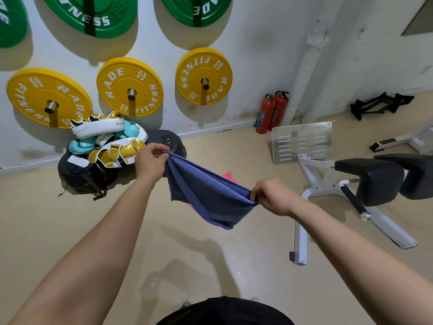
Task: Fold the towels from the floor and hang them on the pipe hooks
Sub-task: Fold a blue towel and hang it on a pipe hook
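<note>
Left hand (150,164) and right hand (273,195) are pinching the blue towel (206,195), partly hiding a pink cloth (228,177), probably another towel; boxing pads (105,141) are lying atop a black bag (79,172).

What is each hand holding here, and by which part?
Both hold one blue cloth towel: the left hand pinches one end of its top edge, the right hand the other.

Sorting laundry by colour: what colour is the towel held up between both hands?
The towel is a purplish blue, clearest in the head view.
</note>
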Demonstrator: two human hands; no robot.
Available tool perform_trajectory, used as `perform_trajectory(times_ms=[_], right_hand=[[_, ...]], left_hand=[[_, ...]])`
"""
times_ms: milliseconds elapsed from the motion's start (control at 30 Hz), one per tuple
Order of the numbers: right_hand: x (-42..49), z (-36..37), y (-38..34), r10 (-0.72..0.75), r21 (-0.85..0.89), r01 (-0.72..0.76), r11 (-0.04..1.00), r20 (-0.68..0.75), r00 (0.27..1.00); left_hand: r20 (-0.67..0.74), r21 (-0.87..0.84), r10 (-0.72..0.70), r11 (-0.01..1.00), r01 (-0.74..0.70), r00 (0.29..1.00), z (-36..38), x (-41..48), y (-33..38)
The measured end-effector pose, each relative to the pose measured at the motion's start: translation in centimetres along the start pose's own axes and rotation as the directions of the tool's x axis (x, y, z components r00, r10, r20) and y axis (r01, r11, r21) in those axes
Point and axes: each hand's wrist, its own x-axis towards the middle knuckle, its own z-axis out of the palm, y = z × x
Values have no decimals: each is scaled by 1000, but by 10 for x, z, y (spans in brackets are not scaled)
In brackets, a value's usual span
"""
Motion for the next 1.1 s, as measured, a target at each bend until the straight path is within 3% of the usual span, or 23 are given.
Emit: perform_trajectory(times_ms=[367,533,667,733,833,900,1000,1100], right_hand=[[-27,-6,-11,-76,119,81,990,-50,996],[-33,-8,-13,-57,175,110,978,-284,957],[-31,-13,-9,112,311,54,949,-493,863],[-29,-16,-2,147,332,29,943,-493,857],[-20,-21,10,74,109,-29,994,-440,895],[-15,-24,14,87,51,-73,996,-410,908],[-10,-27,17,100,136,-44,990,-438,893],[-6,-32,14,150,339,6,941,-432,889]], left_hand=[[-67,40,-14,999,17,998,4,3,8],[-42,31,-27,999,28,999,4,3,-3],[-1,-19,-46,999,46,999,3,-5,-15],[30,-50,-60,997,61,998,4,-10,-21],[71,-117,-54,991,62,996,5,-18,-18],[99,-143,-60,987,74,993,7,-21,-13],[112,-125,-61,989,75,992,6,-25,-5],[138,31,57,998,-62,989,1,-33,3]])
